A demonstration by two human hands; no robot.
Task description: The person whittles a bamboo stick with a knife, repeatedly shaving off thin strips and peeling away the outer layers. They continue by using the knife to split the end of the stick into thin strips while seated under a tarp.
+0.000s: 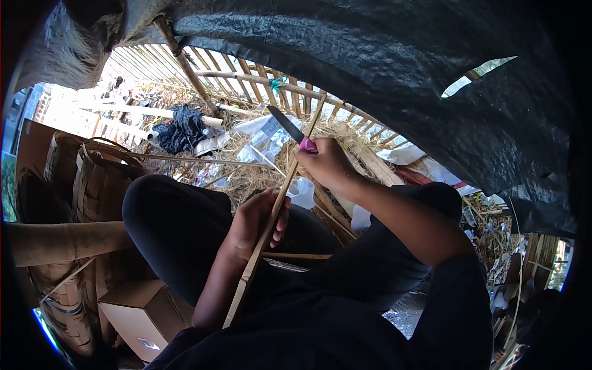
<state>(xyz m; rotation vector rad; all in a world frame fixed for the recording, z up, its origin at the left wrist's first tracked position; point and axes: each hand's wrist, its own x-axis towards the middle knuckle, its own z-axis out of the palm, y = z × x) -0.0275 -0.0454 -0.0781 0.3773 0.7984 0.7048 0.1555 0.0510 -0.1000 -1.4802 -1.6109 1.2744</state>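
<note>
A long bamboo strip [248, 271] slants from my lap up towards the slatted fence. My left hand [243, 225] is curled around its middle, with fingertips showing on the strip's right side. My right hand [330, 165] is closed on the pink handle of a knife [285, 125], right where the upper part of the strip passes. The dark blade points up and left, and crosses close beside the strip. Part of the handle is hidden in my right fist. Both forearms reach over my bent legs.
Woven bamboo baskets [92, 185], a thick bamboo pole [74, 242] and a cardboard box [145, 314] stand at left. Ahead, straw, plastic bags [262, 139] and a dark cloth [180, 128] litter the ground before a bamboo fence [237, 77]. Black sheeting [382, 55] hangs overhead and right.
</note>
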